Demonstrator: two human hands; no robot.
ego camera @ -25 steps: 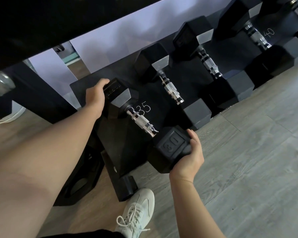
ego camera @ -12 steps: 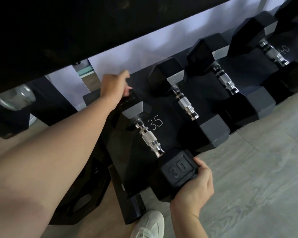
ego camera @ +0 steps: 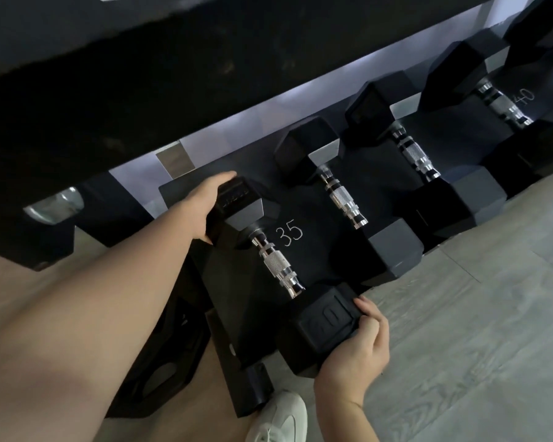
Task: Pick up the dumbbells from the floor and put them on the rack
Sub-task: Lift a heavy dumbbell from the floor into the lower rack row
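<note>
A black hex dumbbell [ego camera: 276, 269] with a chrome knurled handle lies across the lowest shelf of the black rack [ego camera: 304, 250], next to a white "35". My left hand [ego camera: 205, 205] grips its far head from the left side. My right hand [ego camera: 356, 342] cups its near head, which overhangs the shelf's front edge. Both hands are closed on the heads; the handle is bare.
Several more hex dumbbells [ego camera: 345, 202] lie on the same shelf to the right, up to a "40" mark. A higher rack shelf [ego camera: 141, 74] overhangs close above. A rack foot [ego camera: 256, 393] and my white shoe [ego camera: 278, 419] are on the wooden floor.
My left hand lifted off the far head half a second ago and has come back down around it. The view has shifted slightly; the dumbbell stays on the shelf.
</note>
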